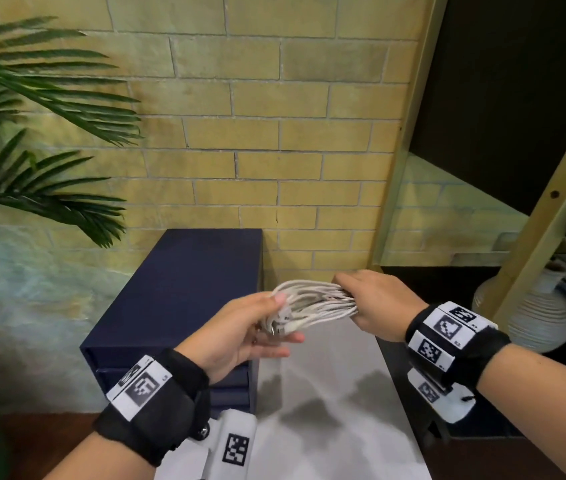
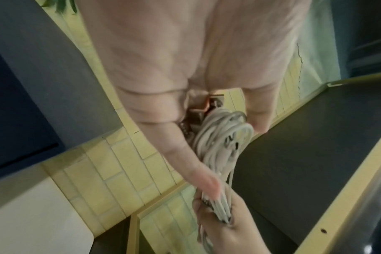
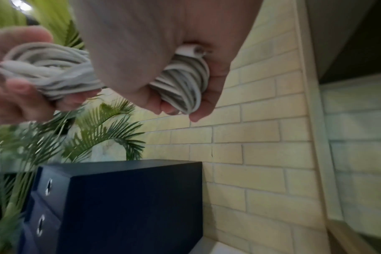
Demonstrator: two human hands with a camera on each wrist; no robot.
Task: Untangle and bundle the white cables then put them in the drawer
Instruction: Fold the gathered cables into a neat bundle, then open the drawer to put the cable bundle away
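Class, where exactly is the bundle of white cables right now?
In the head view the white cables are held in the air between the left hand and right hand, just right of the dark blue drawer unit.

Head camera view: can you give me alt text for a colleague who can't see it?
Two hands hold a coiled bundle of white cables in the air, the left hand at one end, the right hand gripping the other. Below stands a dark blue drawer unit with its drawers closed, against a yellow brick wall.
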